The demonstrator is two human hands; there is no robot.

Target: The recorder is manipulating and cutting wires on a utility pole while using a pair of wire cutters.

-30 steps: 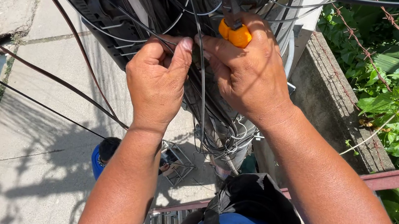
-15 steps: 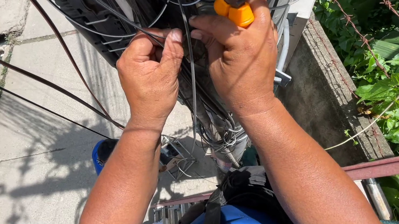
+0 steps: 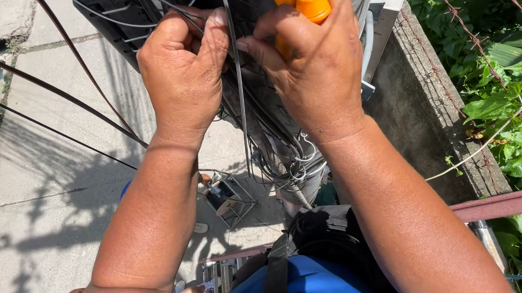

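Below our hands lies sunlit concrete pavement [image 3: 44, 201]; our left hand [image 3: 182, 75] pinches thin black cables [image 3: 237, 85], our right hand [image 3: 311, 62] grips orange-handled pliers [image 3: 304, 0].

Both forearms raised; left hand [image 3: 180, 75] fisted, right hand [image 3: 315, 63] clenched, knuckles close

Left hand [image 3: 182, 75] pinches thin cable [image 3: 240, 103]; right hand [image 3: 315, 63] grips orange-handled tool [image 3: 303, 0]
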